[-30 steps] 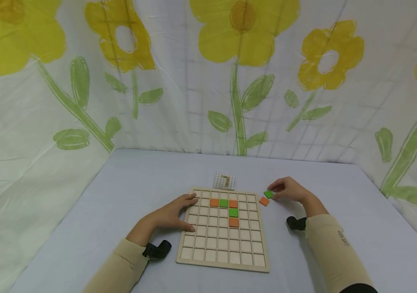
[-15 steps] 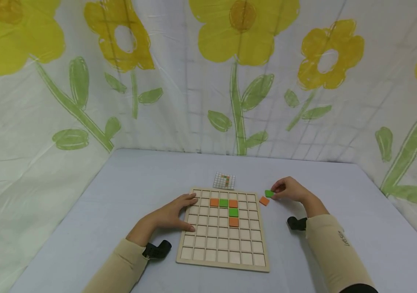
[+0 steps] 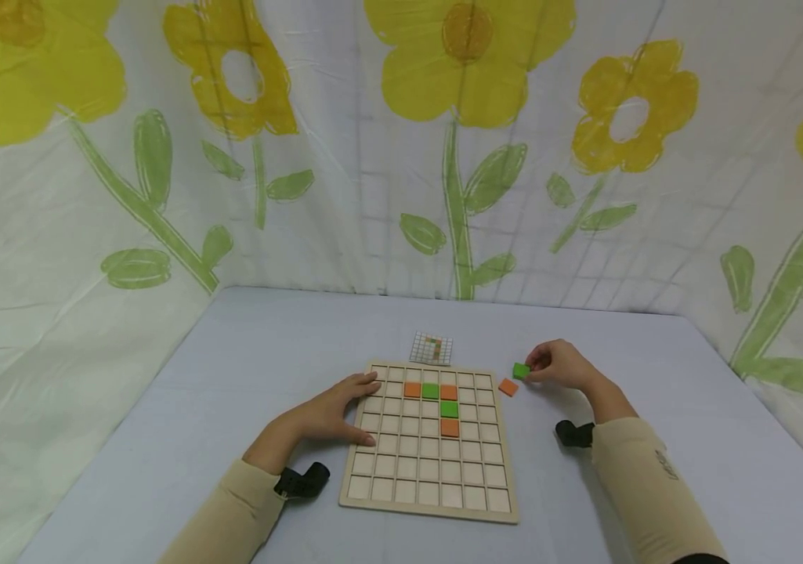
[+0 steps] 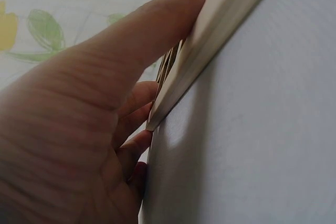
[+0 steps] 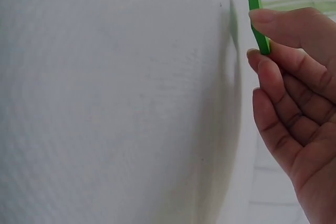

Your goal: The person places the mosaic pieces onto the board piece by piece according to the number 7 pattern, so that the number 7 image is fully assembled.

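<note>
My right hand (image 3: 562,366) pinches a green square tile (image 3: 520,370) between thumb and fingers, beside the board's far right corner. In the right wrist view the tile (image 5: 257,27) is seen edge-on, held off the table with a shadow below. An orange tile (image 3: 508,387) lies on the table just under it. My left hand (image 3: 330,411) rests on the left edge of a wooden grid board (image 3: 408,446), its fingers spread and thumb straight along the frame (image 4: 197,56). Orange and green tiles fill several cells: a short row near the top, then down one column.
A small card (image 3: 432,348) printed with a coloured grid pattern lies just beyond the board's far edge. The white table (image 3: 288,329) ends at a curtain (image 3: 345,219) with painted yellow flowers. A black wrist camera (image 3: 302,480) sits by the left cuff.
My right hand has drawn the green tile slightly right and away from the orange one, turning it a little. The left hand and the board have stayed in place.
</note>
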`<state>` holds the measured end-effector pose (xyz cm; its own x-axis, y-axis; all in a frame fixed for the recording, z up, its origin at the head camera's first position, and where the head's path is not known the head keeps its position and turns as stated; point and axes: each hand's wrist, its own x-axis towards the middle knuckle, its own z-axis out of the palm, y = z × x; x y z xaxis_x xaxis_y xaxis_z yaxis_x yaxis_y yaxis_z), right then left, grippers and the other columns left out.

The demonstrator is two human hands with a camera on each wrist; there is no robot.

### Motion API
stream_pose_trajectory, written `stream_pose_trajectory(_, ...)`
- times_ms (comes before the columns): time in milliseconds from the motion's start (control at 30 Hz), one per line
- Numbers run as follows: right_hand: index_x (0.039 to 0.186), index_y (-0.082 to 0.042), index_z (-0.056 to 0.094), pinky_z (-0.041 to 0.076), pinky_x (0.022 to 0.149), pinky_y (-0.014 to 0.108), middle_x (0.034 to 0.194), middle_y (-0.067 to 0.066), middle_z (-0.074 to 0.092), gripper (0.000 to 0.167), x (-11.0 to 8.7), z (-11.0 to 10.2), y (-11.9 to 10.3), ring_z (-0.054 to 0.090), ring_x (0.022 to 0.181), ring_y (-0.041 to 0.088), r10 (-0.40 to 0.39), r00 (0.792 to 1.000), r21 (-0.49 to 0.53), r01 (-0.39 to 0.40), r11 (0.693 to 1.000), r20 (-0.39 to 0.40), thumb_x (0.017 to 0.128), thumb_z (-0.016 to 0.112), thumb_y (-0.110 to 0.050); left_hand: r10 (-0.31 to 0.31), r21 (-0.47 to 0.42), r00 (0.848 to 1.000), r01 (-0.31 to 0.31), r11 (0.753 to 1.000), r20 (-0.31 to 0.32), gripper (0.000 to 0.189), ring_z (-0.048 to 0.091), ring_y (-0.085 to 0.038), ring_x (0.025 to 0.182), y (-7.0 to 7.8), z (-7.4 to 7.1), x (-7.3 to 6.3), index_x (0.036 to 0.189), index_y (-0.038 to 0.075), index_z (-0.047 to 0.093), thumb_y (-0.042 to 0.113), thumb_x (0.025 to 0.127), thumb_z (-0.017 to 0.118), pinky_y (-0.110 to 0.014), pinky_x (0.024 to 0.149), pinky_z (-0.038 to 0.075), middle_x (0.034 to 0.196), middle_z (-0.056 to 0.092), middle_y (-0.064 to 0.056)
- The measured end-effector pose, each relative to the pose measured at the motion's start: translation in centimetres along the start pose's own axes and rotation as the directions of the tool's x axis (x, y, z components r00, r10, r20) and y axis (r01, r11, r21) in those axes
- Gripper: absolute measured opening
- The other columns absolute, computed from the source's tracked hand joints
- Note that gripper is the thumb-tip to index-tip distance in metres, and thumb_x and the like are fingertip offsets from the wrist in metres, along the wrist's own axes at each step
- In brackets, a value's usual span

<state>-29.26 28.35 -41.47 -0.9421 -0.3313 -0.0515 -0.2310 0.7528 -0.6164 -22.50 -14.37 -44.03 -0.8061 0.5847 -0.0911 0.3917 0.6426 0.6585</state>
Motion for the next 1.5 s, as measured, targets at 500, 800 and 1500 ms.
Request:
stream_pose_trajectory(500, 0.097, 0.002, 0.069, 0.05, 0.064, 0.022, 0.091, 0.011, 0.069, 0.023, -1.6, 0.8, -2.2, 0.058, 0.075, 0.01, -0.117, 0.993, 0.015, 0.117, 0.993, 0.013, 0.078, 0.072, -0.01, -0.005, 0.006, 1.0, 0.005, 1.0, -0.005, 0.093, 0.012, -0.033, 0.144, 0.1, -0.1, 0.0, 0.145, 0.013, 0.034, 0.045, 0.07, 0.078, -0.055, 0.112, 0.021, 0.156, 0.018, -0.006)
stream_pose_trajectory(800, 0.098, -0.002, 0.069, 0.051, 0.068, 0.022, 0.091, 0.005, 0.068, 0.022, -3.3, 2.4, -5.2, 0.06, 0.078, 0.009, -0.21, 0.976, -0.021, 0.212, 0.977, 0.056, 0.08, 0.073, -0.014, 0.005, 0.005, 1.0, -0.005, 1.0, -0.002, 0.092, 0.012, -0.033, 0.144, 0.0, -0.1, 0.1, 0.145, 0.013, 0.035, 0.045, 0.07, 0.078, -0.056, 0.112, 0.02, 0.156, 0.018, -0.006)
stream_pose_trajectory(1500, 0.096, -0.006, 0.07, 0.052, 0.069, 0.025, 0.092, 0.001, 0.068, 0.02, -5.2, 5.2, -9.5, 0.059, 0.08, 0.007, -0.242, 0.955, -0.008, 0.247, 0.969, 0.17, 0.079, 0.073, -0.017, 0.011, -0.005, 1.0, -0.011, 1.0, 0.001, 0.093, 0.012, -0.034, 0.144, 0.0, 0.0, 0.1, 0.145, 0.012, 0.034, 0.046, 0.07, 0.078, -0.056, 0.112, 0.02, 0.156, 0.018, -0.005)
